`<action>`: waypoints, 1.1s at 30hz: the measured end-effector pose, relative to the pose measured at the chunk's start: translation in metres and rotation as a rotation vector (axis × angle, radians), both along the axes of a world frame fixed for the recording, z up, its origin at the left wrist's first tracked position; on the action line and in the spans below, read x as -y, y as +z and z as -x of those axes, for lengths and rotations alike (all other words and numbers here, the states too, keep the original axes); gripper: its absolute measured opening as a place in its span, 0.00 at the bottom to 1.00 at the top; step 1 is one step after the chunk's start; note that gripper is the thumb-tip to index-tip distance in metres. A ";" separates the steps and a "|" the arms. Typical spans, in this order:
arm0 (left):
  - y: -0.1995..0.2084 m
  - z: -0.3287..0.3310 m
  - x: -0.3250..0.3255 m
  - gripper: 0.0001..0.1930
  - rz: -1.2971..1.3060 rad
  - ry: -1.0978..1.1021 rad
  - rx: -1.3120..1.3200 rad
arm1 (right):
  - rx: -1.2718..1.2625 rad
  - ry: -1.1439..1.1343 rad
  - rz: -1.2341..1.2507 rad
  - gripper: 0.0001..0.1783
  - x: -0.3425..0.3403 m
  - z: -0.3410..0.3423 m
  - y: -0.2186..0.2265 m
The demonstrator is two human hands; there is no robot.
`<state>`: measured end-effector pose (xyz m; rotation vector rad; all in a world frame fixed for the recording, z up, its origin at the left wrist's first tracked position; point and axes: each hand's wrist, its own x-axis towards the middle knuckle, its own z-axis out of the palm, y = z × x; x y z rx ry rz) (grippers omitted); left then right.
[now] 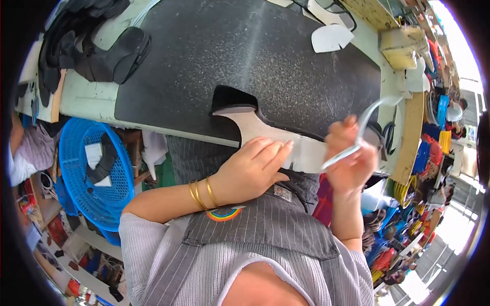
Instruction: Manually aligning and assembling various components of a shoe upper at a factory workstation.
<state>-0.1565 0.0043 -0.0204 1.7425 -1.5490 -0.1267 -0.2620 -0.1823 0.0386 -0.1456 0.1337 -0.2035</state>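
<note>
Counter (94, 99) space under a black mat (229, 51) reaches close to the wearer's lap, and a pale piece with black edging (255, 127) lies across the mat's near edge. Over its middle rests the left hand (250, 171), fingers extended together; whether it grips the piece, I cannot tell. The right hand (352, 158), at the piece's right end, is closed around a curled white strip (364, 122). Black boots (125, 56) sit at the far left, above a blue basket (63, 153).
</note>
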 end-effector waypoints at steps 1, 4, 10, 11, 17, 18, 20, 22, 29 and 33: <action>-0.005 -0.001 -0.003 0.24 0.027 -0.029 -0.127 | -0.011 0.001 0.022 0.14 -0.012 0.003 -0.011; -0.007 -0.019 -0.009 0.19 -0.042 -0.012 0.220 | -0.183 -0.065 0.385 0.10 -0.033 0.001 -0.030; -0.006 -0.017 -0.007 0.18 -0.100 0.092 0.240 | -0.368 -0.360 1.876 0.15 -0.036 -0.009 -0.026; -0.002 -0.015 -0.005 0.19 -0.103 0.108 0.284 | -0.344 -0.398 1.922 0.16 -0.036 -0.008 -0.028; -0.009 -0.021 -0.004 0.23 -0.086 0.185 0.213 | -0.564 -0.255 1.375 0.10 -0.051 -0.018 -0.031; -0.011 -0.025 -0.005 0.24 -0.062 0.176 0.158 | -0.539 -0.230 1.397 0.10 -0.050 -0.019 -0.034; -0.008 -0.029 -0.005 0.23 -0.051 0.148 0.207 | -0.575 -0.205 1.218 0.09 -0.060 -0.021 -0.035; -0.008 -0.033 -0.004 0.21 -0.028 0.125 0.161 | -0.606 -0.223 1.279 0.07 -0.065 -0.028 -0.037; -0.013 -0.038 -0.007 0.25 0.019 0.172 0.065 | -0.732 -0.218 1.499 0.07 -0.067 -0.039 -0.048; -0.015 -0.040 -0.008 0.28 0.017 0.166 0.038 | -0.759 -0.282 1.511 0.07 -0.069 -0.039 -0.053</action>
